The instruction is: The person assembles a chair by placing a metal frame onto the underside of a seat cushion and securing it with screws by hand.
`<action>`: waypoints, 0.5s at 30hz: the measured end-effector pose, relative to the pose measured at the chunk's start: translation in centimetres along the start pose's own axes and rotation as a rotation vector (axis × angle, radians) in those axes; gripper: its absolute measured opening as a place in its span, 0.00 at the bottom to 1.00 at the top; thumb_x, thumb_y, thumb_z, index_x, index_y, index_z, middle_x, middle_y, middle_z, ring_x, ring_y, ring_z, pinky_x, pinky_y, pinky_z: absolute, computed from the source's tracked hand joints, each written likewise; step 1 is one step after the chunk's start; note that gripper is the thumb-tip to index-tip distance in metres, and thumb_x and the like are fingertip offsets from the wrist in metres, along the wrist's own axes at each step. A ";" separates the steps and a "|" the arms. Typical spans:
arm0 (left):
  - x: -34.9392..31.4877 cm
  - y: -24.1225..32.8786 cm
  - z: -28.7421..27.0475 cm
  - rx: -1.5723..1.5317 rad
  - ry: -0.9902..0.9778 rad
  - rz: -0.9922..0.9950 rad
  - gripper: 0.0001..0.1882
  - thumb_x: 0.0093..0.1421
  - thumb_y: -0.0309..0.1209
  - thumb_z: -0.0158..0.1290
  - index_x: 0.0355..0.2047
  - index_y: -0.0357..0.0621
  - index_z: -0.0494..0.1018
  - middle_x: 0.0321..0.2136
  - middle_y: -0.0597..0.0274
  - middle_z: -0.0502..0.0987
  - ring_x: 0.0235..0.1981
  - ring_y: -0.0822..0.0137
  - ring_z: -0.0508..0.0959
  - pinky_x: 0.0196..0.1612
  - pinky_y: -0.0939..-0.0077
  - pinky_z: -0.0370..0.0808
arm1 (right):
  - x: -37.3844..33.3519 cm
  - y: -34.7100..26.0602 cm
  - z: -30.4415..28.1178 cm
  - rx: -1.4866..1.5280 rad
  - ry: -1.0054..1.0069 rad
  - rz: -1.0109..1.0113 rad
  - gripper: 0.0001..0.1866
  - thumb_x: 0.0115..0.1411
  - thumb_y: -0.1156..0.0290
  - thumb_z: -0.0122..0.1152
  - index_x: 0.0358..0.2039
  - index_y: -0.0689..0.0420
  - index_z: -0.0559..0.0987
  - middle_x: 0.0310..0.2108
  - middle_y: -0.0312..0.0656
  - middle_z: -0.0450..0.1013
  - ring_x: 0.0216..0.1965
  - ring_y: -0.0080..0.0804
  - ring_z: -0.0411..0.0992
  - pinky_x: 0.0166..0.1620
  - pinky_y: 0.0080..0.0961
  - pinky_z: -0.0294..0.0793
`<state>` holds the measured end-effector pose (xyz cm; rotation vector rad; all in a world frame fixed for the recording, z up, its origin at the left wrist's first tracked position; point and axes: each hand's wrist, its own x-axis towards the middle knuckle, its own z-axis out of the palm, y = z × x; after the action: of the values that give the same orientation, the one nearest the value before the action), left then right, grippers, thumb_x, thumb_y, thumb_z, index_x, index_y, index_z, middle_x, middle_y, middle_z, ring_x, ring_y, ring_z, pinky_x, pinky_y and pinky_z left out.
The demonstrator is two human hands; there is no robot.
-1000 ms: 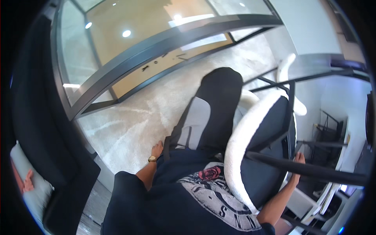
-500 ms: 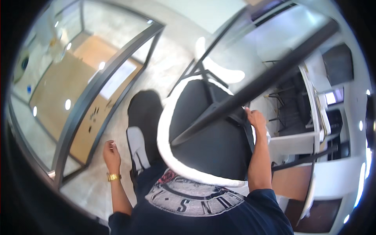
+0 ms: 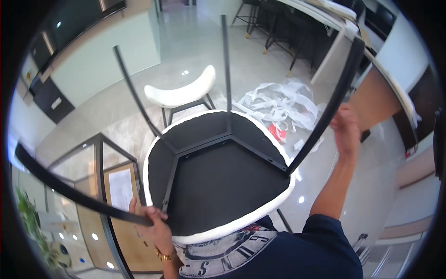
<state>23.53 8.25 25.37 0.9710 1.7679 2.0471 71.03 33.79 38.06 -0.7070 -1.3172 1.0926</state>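
A person in a dark printed T-shirt (image 3: 278, 255) holds a black-and-white chair (image 3: 223, 181) bottom-up between two bare hands, its dark underside facing the wearer and its four black legs splayed outward. The left hand (image 3: 155, 229) is closed at the seat's near left edge, gripping the foot of one leg (image 3: 79, 196) where it meets the frame, a gold watch (image 3: 165, 255) on the wrist just below. The right hand (image 3: 346, 128), fingers half curled, is raised just beside another leg (image 3: 320, 123); whether it touches the metal cannot be told. Beyond both hands, past the seat's far edge, shows a curved white backrest (image 3: 181, 92). Crumpled clear plastic (image 3: 281, 100) lies on the shiny floor, ahead and to the left of the right hand, with a red scrap (image 3: 278, 133) at its near side. A glass table (image 3: 98, 186) with a dark frame stands left of the left hand, a green plant (image 3: 29, 218) farther out. Dark stools (image 3: 278, 23) line up well beyond the right hand.
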 end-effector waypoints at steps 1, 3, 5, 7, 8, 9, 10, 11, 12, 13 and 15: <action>0.0 0.7 0.3 0.054 0.063 -0.039 0.25 0.73 0.33 0.52 0.65 0.35 0.60 0.23 0.69 0.67 0.18 0.79 0.66 0.22 0.83 0.67 | -0.5 3.4 -0.2 -0.254 -0.054 0.020 0.15 0.67 0.65 0.64 0.49 0.61 0.80 0.40 0.40 0.78 0.39 0.24 0.75 0.43 0.24 0.74; 1.0 0.9 0.1 0.150 0.111 -0.045 0.21 0.74 0.32 0.49 0.62 0.38 0.63 0.20 0.71 0.65 0.18 0.82 0.64 0.20 0.87 0.61 | -1.2 7.3 2.8 -0.536 -0.216 0.120 0.17 0.66 0.69 0.63 0.53 0.60 0.79 0.44 0.41 0.79 0.47 0.30 0.75 0.53 0.29 0.74; 1.8 1.3 0.6 0.213 0.169 0.005 0.17 0.74 0.31 0.47 0.59 0.39 0.65 0.19 0.74 0.62 0.18 0.84 0.61 0.19 0.87 0.57 | -1.7 9.5 5.4 -0.574 -0.425 0.141 0.18 0.66 0.70 0.62 0.55 0.60 0.79 0.50 0.45 0.78 0.54 0.37 0.74 0.59 0.34 0.71; 3.6 1.1 0.7 0.219 0.139 0.053 0.17 0.74 0.32 0.48 0.59 0.40 0.66 0.19 0.75 0.61 0.18 0.84 0.59 0.19 0.86 0.55 | -2.1 12.7 5.4 -0.680 -0.578 -0.042 0.18 0.67 0.68 0.62 0.55 0.59 0.80 0.55 0.48 0.75 0.59 0.40 0.72 0.63 0.35 0.68; 4.5 0.9 0.3 0.218 0.112 0.071 0.16 0.74 0.32 0.48 0.58 0.40 0.66 0.19 0.76 0.60 0.18 0.84 0.58 0.19 0.85 0.54 | -2.9 15.2 5.2 -0.768 -0.647 -0.159 0.18 0.67 0.66 0.61 0.55 0.59 0.80 0.58 0.48 0.74 0.61 0.42 0.70 0.65 0.35 0.66; 5.1 0.9 0.1 0.178 0.088 0.082 0.16 0.74 0.33 0.48 0.58 0.40 0.67 0.19 0.76 0.59 0.18 0.84 0.57 0.20 0.84 0.53 | -3.4 16.1 5.5 -0.775 -0.661 -0.176 0.19 0.68 0.64 0.60 0.56 0.58 0.79 0.59 0.46 0.73 0.61 0.41 0.70 0.66 0.35 0.65; 5.3 1.4 0.6 0.201 0.095 0.051 0.16 0.74 0.33 0.49 0.58 0.40 0.68 0.19 0.75 0.59 0.19 0.83 0.57 0.21 0.83 0.54 | -3.8 17.1 5.5 -0.789 -0.665 -0.180 0.20 0.69 0.62 0.59 0.57 0.58 0.79 0.61 0.44 0.72 0.62 0.41 0.69 0.66 0.34 0.65; 5.5 1.4 0.5 0.175 0.082 0.057 0.16 0.74 0.33 0.49 0.59 0.40 0.68 0.19 0.76 0.59 0.19 0.83 0.57 0.21 0.83 0.54 | -3.2 17.3 4.8 -0.538 -0.560 -0.060 0.20 0.69 0.61 0.60 0.58 0.55 0.79 0.62 0.44 0.72 0.64 0.42 0.68 0.67 0.37 0.64; 5.5 1.1 0.2 0.157 0.075 0.047 0.17 0.74 0.33 0.49 0.59 0.40 0.68 0.18 0.76 0.58 0.19 0.82 0.57 0.22 0.83 0.55 | -2.8 17.7 3.3 -0.287 -0.449 0.056 0.21 0.70 0.60 0.60 0.60 0.53 0.79 0.63 0.44 0.72 0.65 0.42 0.67 0.68 0.39 0.64; 5.0 2.0 1.5 0.187 0.165 0.036 0.16 0.75 0.33 0.49 0.59 0.41 0.69 0.18 0.76 0.56 0.18 0.81 0.56 0.22 0.83 0.55 | -3.0 18.6 1.3 -0.117 -0.263 0.199 0.20 0.69 0.62 0.59 0.60 0.53 0.78 0.61 0.43 0.73 0.63 0.41 0.69 0.66 0.38 0.66; 6.3 1.4 0.9 0.173 0.098 0.037 0.15 0.75 0.34 0.50 0.57 0.41 0.71 0.17 0.75 0.55 0.17 0.81 0.56 0.21 0.83 0.54 | -4.0 21.7 -4.7 -0.069 0.069 0.304 0.20 0.68 0.67 0.59 0.60 0.54 0.77 0.60 0.42 0.75 0.60 0.41 0.72 0.63 0.37 0.69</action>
<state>19.75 12.35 28.65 0.9719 2.0209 2.0219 71.15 38.95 16.13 -1.0123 -1.2188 1.2566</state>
